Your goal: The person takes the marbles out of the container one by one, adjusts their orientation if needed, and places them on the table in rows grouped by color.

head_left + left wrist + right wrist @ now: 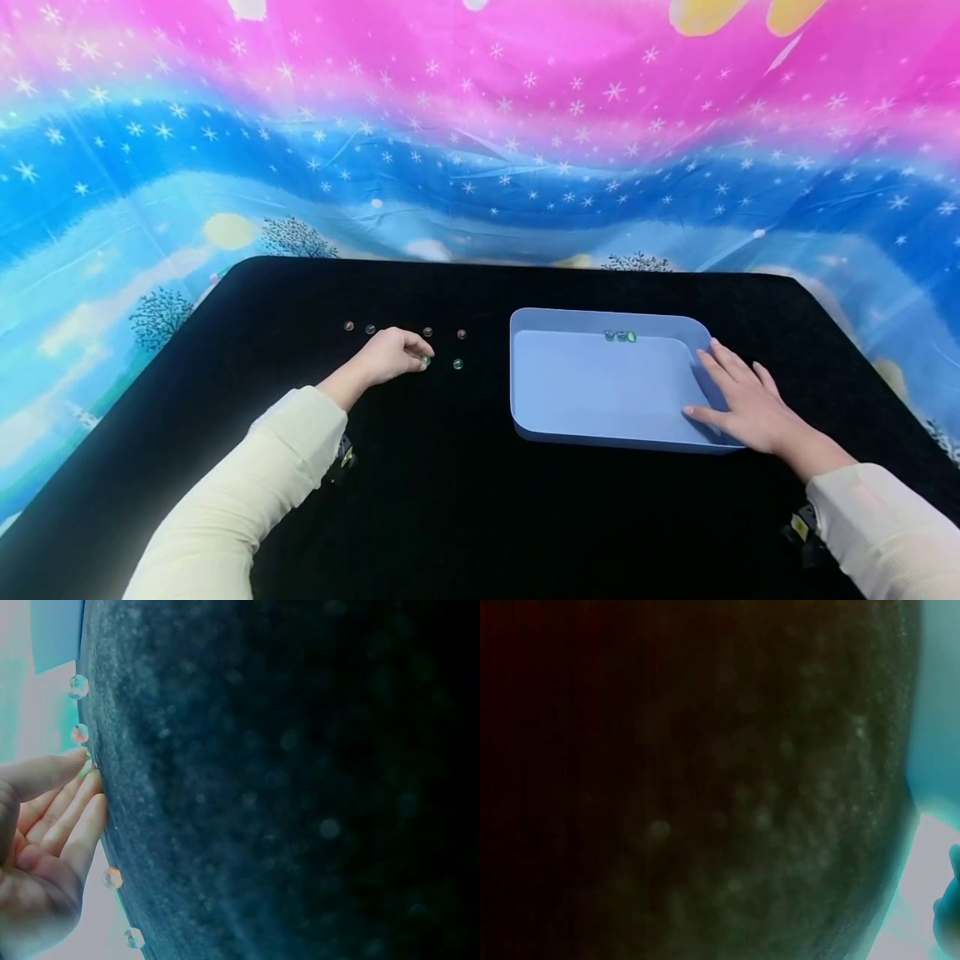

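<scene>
My left hand (390,356) is over the black table, thumb and fingertips pinching a small green glass marble (426,361). In the left wrist view that marble (87,766) shows partly between thumb and fingers. Close to its right lies another greenish marble (458,364), and just behind the fingers is an orange-tinted one (427,332). My right hand (746,404) rests spread on the right rim of a shallow blue box (600,433), its thumb reaching over the inside. Three green marbles (621,336) sit together along the box's back wall.
More marbles lie farther back: an orange one (461,334) to the right, another orange one (348,326) and a clear one (370,330) behind the left hand. A black cloth (465,517) covers the table. A colourful snowflake-patterned curtain (450,150) hangs behind it.
</scene>
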A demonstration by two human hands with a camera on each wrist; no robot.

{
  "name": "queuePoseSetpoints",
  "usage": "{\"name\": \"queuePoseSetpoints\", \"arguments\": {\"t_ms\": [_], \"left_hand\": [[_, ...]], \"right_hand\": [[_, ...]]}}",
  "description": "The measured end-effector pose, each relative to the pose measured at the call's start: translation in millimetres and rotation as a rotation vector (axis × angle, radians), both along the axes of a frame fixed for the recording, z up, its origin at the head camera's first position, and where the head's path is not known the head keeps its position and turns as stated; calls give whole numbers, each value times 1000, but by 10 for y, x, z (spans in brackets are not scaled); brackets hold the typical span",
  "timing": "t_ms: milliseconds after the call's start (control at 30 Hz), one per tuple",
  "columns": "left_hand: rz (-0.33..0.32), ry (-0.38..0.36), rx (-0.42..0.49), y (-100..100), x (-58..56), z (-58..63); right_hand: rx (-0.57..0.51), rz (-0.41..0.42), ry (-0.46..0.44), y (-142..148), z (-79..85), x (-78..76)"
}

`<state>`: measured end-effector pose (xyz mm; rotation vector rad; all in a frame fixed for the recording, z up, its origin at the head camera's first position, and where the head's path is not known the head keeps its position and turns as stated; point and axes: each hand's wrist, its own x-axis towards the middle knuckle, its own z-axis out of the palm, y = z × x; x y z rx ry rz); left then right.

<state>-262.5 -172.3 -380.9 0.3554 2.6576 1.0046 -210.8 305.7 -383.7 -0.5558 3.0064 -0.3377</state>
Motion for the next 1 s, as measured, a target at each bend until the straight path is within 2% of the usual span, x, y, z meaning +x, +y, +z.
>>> {"name": "queuePoseSetpoints", "arguments": {"t_ms": [567,867,1000], "left_hand": [[36,-63,81,11,14,24],[5,-109,163,-41,11,6],[-15,-87,160,-63,12,23]], "right_hand": [[-3,4,6,0,-8,0],[-18,9,1,16,-17,9],[-21,12,5,9,-19,4]]}}
